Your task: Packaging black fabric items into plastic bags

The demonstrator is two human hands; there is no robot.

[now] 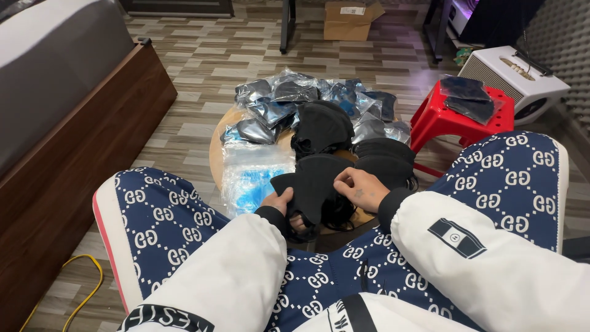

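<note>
Leftmost, a dark wooden bed frame [74, 160] with a grey mattress [49, 61] runs along the edge of the view, and a yellow cable [83, 289] curls on the wood-pattern floor [203, 61] below it. Next comes the person's left knee in blue patterned trousers [160, 227], with a white sleeve over it. The left hand [278, 201] sits at the near edge of a small round wooden table [216, 147], its fingers closed on the lower left edge of a black face mask [310, 184], thumb on top. Just left of that hand lies a stack of clear plastic bags [255, 175] showing blue inside. Further back on the table, a heap of masks sealed in clear bags [289, 101] spreads out, and loose black masks [322, 126] pile up at the middle. The right hand [362, 187] pinches the upper right edge of the same black face mask, fingertips bent down onto the fabric, so the mask is held between both hands just above the table's near rim. Beyond, a cardboard box [350, 19] stands on the floor. To the right, a red plastic stool [458, 117] carries a few bagged masks, and a white speaker box [516, 80] stands beside it.
</note>
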